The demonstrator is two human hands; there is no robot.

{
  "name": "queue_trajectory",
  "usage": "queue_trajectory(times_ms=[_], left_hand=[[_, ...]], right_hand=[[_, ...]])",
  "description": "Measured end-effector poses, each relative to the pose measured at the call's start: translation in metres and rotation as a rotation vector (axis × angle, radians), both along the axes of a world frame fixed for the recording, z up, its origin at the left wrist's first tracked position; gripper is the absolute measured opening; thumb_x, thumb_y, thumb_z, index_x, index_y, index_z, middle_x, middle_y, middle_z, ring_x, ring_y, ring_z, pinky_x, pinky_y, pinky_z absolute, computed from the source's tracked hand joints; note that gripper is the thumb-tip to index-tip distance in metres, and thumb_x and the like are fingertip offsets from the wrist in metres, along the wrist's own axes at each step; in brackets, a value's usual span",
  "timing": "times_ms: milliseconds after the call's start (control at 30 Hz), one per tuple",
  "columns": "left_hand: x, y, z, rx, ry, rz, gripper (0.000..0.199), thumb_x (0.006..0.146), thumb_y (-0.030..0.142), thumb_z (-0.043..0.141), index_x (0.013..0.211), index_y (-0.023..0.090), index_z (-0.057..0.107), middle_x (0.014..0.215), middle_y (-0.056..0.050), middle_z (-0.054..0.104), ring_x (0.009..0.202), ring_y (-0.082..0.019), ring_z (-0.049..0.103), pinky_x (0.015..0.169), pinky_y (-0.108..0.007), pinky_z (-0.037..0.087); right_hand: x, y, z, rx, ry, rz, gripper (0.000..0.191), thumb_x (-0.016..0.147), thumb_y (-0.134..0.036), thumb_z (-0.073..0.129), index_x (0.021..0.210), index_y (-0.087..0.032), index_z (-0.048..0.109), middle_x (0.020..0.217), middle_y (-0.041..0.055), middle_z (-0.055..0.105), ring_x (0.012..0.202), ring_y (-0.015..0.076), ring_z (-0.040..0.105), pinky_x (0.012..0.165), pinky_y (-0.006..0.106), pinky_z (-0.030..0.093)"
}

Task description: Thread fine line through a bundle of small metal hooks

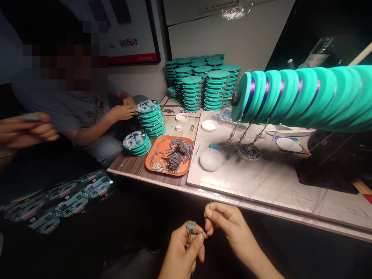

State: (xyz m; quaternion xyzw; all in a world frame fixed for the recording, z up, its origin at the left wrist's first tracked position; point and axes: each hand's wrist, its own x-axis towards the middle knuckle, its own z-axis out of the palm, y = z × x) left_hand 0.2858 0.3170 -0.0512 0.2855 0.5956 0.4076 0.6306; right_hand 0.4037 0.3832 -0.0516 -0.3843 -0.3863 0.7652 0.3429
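Observation:
My left hand [184, 248] is just in front of the table edge, with thumb and fingers pinched together. A greyish wrap [191, 226] is on one of its fingers, and small blue bits show by the palm. Close beside it, my right hand [226, 223] pinches a thin dark strand [205, 224] that runs down to the left fingertips. Whether it is a thread or a needle I cannot tell. Up and to the right, a row of teal spools [279, 95] with purple thread hangs over the table, and beaded strands [242, 135] dangle from it.
An orange tray [151, 166] holds dark bead clusters and small tubes. Near it are a round white lid [211, 159], a dish of beads [249, 152] and stacked teal spools [192, 93]. A person [87, 112] sits at the left; another hand [29, 130] reaches in from the left edge.

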Motion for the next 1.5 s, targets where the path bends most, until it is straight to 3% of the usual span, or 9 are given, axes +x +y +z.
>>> queue_trajectory(times_ms=[600,1500], left_hand=[[0.0032,-0.0015,-0.0038,0.085,0.080,0.072,0.043,0.066,0.055,0.061,0.073,0.014,0.052,0.043,0.006,0.045,0.033,-0.001,0.018,0.035,-0.019,0.006],[0.0053,-0.0027,-0.0082,0.065,-0.043,0.102,0.044,0.065,0.056,0.062,0.076,0.015,0.049,0.044,0.007,0.046,0.032,0.001,0.017,0.034,-0.017,0.007]], right_hand=[[0.0017,-0.0015,0.0001,-0.005,0.005,-0.001,0.036,0.068,-0.048,0.064,0.062,-0.013,0.055,0.052,-0.0007,0.056,0.049,0.0087,0.051,0.054,0.022,0.041],[0.0002,-0.0005,0.0020,-0.006,0.006,-0.001,0.039,0.067,-0.051,0.065,0.061,-0.014,0.055,0.052,-0.0009,0.055,0.049,0.0090,0.051,0.054,0.022,0.042]])
